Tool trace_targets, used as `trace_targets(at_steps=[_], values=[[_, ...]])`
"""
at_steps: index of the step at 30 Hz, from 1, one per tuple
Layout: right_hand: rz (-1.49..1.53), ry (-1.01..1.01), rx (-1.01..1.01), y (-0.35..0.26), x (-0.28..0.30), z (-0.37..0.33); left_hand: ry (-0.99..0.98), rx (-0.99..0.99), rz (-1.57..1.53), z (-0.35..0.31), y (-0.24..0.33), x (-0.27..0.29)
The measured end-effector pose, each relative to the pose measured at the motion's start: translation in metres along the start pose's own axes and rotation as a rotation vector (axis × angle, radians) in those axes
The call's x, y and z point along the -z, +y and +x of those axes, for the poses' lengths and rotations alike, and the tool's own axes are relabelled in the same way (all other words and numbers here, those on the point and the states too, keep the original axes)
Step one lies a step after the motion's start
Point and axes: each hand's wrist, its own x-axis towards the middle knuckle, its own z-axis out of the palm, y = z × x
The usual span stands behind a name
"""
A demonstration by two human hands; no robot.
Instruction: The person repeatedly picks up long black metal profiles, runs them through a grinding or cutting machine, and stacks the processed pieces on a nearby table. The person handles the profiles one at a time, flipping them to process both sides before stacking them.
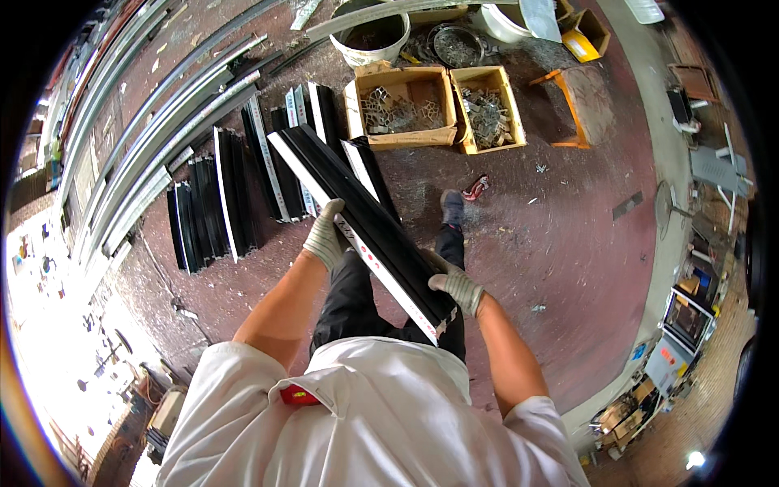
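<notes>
I hold a long black bar [357, 223] with a pale strip along one edge, slanting from upper left down toward my right hip, above the floor. My left hand [326, 235], in a grey glove, is closed on its middle from the left side. My right hand [458, 288], gloved too, is wrapped around the near end, just beside its cut face. Below the bar I see my dark trousers and one shoe [452, 208]. Past the far end, more black bars [235, 195] lie in rows on the ground, next to long curved grey rails [154, 138]. Two open cardboard boxes [438, 105] of small metal parts sit beyond, near a white bucket [373, 36] and an orange stool [580, 101]. The floor [568, 243] is reddish, worn concrete, littered with scraps.
</notes>
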Motion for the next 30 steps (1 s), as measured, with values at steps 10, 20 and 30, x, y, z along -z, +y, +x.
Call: trace_targets(at_steps=[10,20,30], values=[[-0.345,-0.139,-0.027,-0.062,0.158,0.125,0.056,-0.225,-0.197,0.162,-0.032,-0.035],[-0.366,-0.084,-0.002,-0.082,0.265,0.241,0.027,-0.271,-0.156,0.316,-0.009,-0.081],[-0.466,-0.029,0.198,-0.081,0.317,0.374,0.083,-0.336,-0.131,0.434,0.038,-0.079]])
